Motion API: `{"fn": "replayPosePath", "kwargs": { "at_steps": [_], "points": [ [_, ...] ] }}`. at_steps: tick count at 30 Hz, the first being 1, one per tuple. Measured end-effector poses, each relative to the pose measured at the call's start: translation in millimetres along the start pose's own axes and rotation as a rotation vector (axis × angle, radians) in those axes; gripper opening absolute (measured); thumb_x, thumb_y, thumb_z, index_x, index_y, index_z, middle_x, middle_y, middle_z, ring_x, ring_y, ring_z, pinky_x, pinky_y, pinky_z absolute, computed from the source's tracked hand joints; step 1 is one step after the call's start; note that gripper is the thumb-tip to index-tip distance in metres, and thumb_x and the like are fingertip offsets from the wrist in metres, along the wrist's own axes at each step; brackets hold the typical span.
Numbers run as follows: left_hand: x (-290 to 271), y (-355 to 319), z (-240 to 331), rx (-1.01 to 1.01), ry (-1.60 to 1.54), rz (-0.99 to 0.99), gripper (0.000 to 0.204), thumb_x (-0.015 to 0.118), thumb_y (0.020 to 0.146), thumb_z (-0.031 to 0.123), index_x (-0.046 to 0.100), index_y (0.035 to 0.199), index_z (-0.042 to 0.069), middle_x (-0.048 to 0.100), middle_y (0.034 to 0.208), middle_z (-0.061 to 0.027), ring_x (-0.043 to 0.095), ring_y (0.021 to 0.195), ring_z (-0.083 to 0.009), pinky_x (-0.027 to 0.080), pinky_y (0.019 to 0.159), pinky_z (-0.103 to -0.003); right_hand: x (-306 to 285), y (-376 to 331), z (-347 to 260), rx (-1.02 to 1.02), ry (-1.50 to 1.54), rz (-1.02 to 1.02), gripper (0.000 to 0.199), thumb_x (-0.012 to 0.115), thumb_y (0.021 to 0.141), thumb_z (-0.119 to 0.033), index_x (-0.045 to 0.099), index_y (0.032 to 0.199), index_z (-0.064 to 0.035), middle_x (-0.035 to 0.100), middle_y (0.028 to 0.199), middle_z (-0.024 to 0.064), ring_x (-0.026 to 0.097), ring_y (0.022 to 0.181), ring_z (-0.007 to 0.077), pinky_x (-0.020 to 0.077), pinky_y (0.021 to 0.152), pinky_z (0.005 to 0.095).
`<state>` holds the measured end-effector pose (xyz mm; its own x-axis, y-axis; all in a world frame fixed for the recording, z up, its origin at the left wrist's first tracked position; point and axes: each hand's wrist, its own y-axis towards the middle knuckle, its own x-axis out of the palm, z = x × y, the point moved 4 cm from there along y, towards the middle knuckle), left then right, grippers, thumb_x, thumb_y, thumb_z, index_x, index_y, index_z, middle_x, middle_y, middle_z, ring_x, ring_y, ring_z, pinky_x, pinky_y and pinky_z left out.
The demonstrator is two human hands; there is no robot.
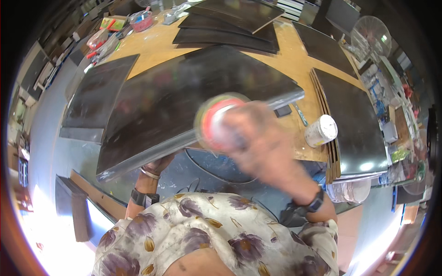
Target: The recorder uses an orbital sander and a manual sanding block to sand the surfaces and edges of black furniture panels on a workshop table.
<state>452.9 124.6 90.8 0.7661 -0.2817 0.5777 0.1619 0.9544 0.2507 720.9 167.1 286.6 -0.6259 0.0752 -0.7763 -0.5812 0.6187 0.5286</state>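
Observation:
A large glossy black panel (170, 101) lies aslant on the table, its near edge jutting out toward me. Beneath that edge my left hand (159, 164) holds the panel, its fingertips hidden by it. My right hand (255, 126) is closed round a round red-and-white tool (216, 120) with a yellow-green rim, over the panel's near edge. Motion blurs both this hand and the tool, so its exact kind cannot be made out. Right of them stands a white tub (321, 131), with a small dark block (282, 111) and a thin blue-green tool (300, 114) close by.
Black panels (225, 34) are piled at the back of the wooden table (299, 147). Another stack (357, 124) stands right, and a panel (94, 94) lies left. A cable (216, 177) curves below. A fan (370, 37) stands far right; a pink basket (141, 21) sits at back left.

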Motion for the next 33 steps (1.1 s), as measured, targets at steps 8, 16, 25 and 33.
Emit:
{"fn": "replayPosePath", "kwargs": {
  "at_steps": [8,16,25,33],
  "points": [
    [15,6,11,-0.042,-0.019,0.130,0.059,0.071,0.069,0.048,0.061,0.110,0.007,0.062,0.108,-0.0097,0.056,0.100,-0.0226,0.044,0.086,-0.038,-9,5,0,-0.026,0.039,-0.093,0.043,0.070,0.070,-0.020,0.050,0.109,-0.0188,0.052,0.100,0.0191,0.061,0.086,0.0348,0.0535,0.064,0.0384],
    [22,13,20,-0.020,0.093,0.316,0.051,0.070,0.071,0.044,0.062,0.106,0.007,0.064,0.103,-0.0082,0.057,0.086,-0.0203,0.046,0.074,-0.033,-84,-16,141,0.388,-0.102,0.275,0.060,0.076,0.063,-0.010,0.047,0.115,-0.0187,0.052,0.110,0.0110,0.058,0.095,0.0304,0.0494,0.079,0.0383],
    [28,18,30,0.048,0.019,0.221,0.043,0.068,0.074,0.040,0.063,0.102,0.008,0.064,0.103,-0.0088,0.060,0.089,-0.0220,0.048,0.073,-0.033,-9,-26,31,-0.100,-0.049,0.199,0.052,0.078,0.065,-0.020,0.050,0.109,-0.0210,0.052,0.111,0.0116,0.061,0.085,0.0282,0.0524,0.069,0.0356],
    [28,14,34,0.068,0.048,0.293,0.038,0.069,0.075,0.035,0.063,0.102,0.009,0.064,0.101,-0.0072,0.061,0.090,-0.0218,0.052,0.071,-0.032,-60,-26,105,0.165,-0.019,0.295,0.051,0.074,0.064,-0.013,0.052,0.110,-0.0208,0.052,0.106,0.0129,0.060,0.090,0.0309,0.0518,0.073,0.0375]
  ]
}}
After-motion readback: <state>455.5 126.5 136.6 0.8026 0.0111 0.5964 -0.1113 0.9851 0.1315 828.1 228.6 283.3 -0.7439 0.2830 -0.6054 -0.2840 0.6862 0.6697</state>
